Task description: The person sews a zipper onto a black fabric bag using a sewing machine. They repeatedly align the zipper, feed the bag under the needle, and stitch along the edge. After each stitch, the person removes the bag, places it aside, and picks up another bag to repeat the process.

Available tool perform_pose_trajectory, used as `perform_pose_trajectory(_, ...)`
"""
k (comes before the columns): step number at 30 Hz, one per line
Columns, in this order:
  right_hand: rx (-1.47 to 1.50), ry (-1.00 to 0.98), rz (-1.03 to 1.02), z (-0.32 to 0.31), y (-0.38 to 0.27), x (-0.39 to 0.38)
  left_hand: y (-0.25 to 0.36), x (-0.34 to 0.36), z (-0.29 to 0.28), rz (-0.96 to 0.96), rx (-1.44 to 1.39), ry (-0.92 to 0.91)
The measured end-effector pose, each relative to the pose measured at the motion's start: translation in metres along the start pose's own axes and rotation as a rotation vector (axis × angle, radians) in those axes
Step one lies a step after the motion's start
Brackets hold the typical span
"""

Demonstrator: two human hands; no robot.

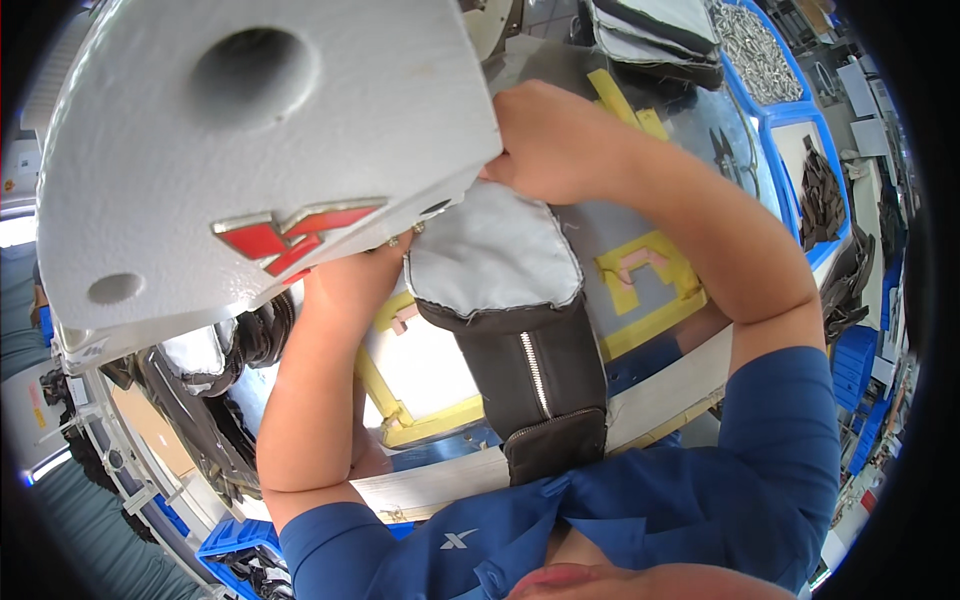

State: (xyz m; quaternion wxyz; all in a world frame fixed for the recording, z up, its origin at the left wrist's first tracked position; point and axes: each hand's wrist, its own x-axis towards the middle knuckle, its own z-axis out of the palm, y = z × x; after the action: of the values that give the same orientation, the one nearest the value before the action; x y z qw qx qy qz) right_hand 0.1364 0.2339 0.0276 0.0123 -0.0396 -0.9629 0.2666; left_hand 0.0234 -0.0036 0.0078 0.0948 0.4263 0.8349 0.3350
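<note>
A large white sewing machine head [330, 130] fills the upper left and hides part of both my hands. Beneath its right side lies a black fabric bag [500, 360] with a white lining [495, 250] turned outward at the far end and a silver zipper [535, 372] along the middle. The bag's near end hangs over the table edge toward my chest. My right hand [545, 140] is closed at the far edge of the white lining, its fingertips behind the machine. My left hand [365, 270] reaches under the machine head at the bag's left side; its fingers are hidden.
Yellow tape [655, 325] marks the work surface. Stacked white-and-black pieces [655, 35] sit at the far right, near scissors [722, 150]. Blue bins hold small metal parts [760, 55] and dark pieces [822, 195]. More black bags [200, 400] lie left; a blue crate [235, 540] stands below.
</note>
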Motion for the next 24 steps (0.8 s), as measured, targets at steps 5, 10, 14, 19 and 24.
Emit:
perform_pose_trajectory(5,0.037,0.081,-0.068,0.019,0.009,0.008,-0.003,0.002,-0.007,-0.074,0.182,-0.074)
perform_pose_trajectory(10,0.066,0.071,-0.062,0.015,0.006,0.008,0.004,-0.002,-0.014,-0.155,0.255,-0.118)
perform_pose_trajectory(14,0.145,0.055,-0.041,0.012,0.010,0.004,0.030,-0.009,-0.039,-0.227,0.359,-0.255)
perform_pose_trajectory(19,0.111,0.042,-0.020,0.006,0.011,-0.005,0.087,-0.047,-0.076,0.142,0.465,-0.293)
perform_pose_trajectory(24,0.134,0.037,0.003,0.003,0.002,-0.005,0.077,-0.040,-0.049,0.525,0.064,-0.250)
